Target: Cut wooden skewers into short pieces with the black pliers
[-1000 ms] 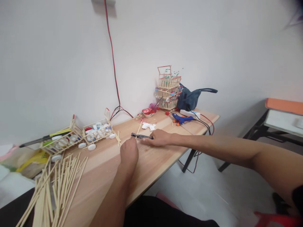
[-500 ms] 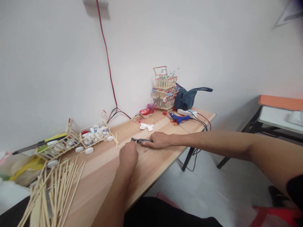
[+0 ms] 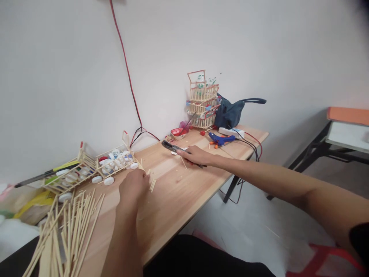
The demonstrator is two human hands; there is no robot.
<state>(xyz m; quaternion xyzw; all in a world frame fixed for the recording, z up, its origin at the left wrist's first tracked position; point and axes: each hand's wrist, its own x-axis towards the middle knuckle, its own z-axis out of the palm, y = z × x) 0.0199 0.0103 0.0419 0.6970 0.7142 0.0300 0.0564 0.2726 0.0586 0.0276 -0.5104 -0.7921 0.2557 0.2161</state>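
Note:
My right hand [image 3: 195, 155] is closed round the handles of black pliers [image 3: 170, 146], whose jaws point left above the wooden table [image 3: 178, 192]. A thin stick [image 3: 183, 162] lies under that hand. My left hand [image 3: 133, 185] is curled over the table near the left middle. Its fingers pinch a few short cut sticks [image 3: 152, 184] that stick out to its right.
A pile of long wooden sticks [image 3: 67, 231] lies at the near left. Stick-built baskets with bottle caps [image 3: 115, 161] sit by the wall. At the far end stand stacked stick baskets [image 3: 202, 100], a blue glue gun [image 3: 220, 139], a dark bag [image 3: 229, 113] and a red dish [image 3: 177, 133].
My left hand has drawn back to the left with short stick pieces. My right hand has lifted the pliers up and away from the table.

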